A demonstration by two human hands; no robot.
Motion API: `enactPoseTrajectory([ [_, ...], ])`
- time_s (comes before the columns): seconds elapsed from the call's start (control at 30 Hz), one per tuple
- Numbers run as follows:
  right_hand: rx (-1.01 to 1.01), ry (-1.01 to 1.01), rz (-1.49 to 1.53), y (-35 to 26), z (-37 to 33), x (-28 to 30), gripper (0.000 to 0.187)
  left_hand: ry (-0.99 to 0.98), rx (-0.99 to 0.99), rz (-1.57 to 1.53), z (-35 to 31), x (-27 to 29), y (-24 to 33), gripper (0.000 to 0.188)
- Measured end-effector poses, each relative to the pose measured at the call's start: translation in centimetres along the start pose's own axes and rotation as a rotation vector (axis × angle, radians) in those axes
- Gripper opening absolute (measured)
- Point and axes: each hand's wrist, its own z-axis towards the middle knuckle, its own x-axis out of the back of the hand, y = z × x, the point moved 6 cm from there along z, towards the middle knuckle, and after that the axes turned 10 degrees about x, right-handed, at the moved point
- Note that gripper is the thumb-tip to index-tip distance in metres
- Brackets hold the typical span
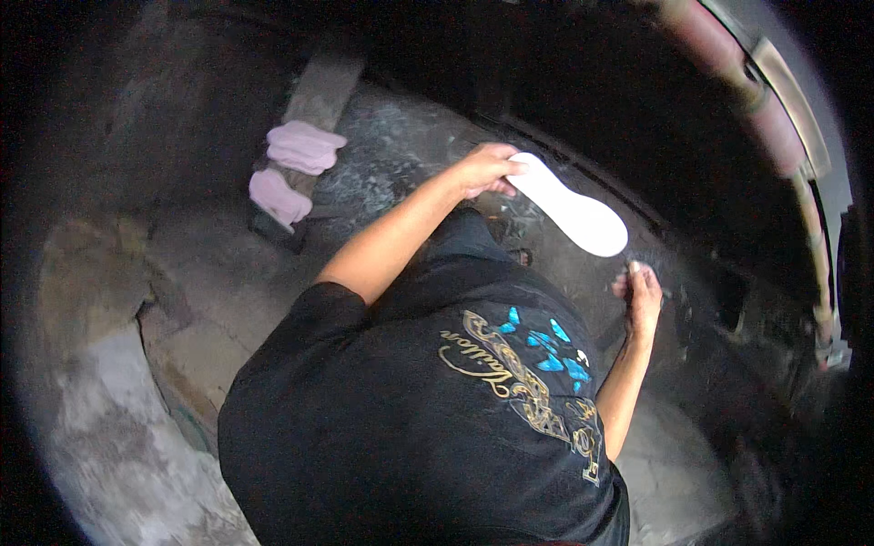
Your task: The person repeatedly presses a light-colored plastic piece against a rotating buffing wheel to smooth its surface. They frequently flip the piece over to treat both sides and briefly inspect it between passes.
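- The white insole [575, 211] lay toward 2 o'clock from the view's centre, raised in the air, its narrower end pointing to 10 and its broader end to 4.
- The left hand [492, 170], at 1 o'clock, was clamped on that narrower end, thumb over the upper face; gripping only the tip probably kept the broad face uncovered.
- The right hand [640, 284], at 3 o'clock, was just beyond the broader end, apart from it. Its fingers curled inward, but blur left it impossible to tell whether they pinched anything.
- Toward 10 to 11 o'clock, pink insoles [306, 148] lay overlapping in two groups on a narrow plank [326, 89], perhaps gathered there to stay within the left arm's reach. Their number could not be counted.
- The black T-shirt [364, 428] covered much of the lower middle, hiding the floor beneath.
- At the 2 o'clock rim, a pinkish padded rail [774, 127] was blurred and cut off; deep shadow at 12 to 1 swallowed whatever stood there.
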Motion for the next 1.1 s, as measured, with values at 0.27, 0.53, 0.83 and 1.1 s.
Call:
enactPoseTrajectory([
  [0.27, -0.174, -0.285, -0.401, 8.6, 1.1, -7.1, 0.026, 0.354, 0.100, -0.730, -5.4, 23.3, -16.6, 0.030],
  [0.53, -0.058, -0.450, -0.762, 7.5, 3.6, -15.0, 0.026, 0.853, -0.141, -1.012, -9.4, 41.2, -16.4, 0.040],
  [0.83, -0.126, -0.371, -0.664, 7.5, 2.2, -13.6, 0.025, 0.679, 0.150, -0.697, -2.5, 41.3, -21.2, 0.051],
  [1.1, -0.038, 0.089, -0.961, 0.1, -5.3, 3.6, 0.036, 0.067, 0.389, -0.089, 2.8, 29.6, -24.9, 0.026],
])
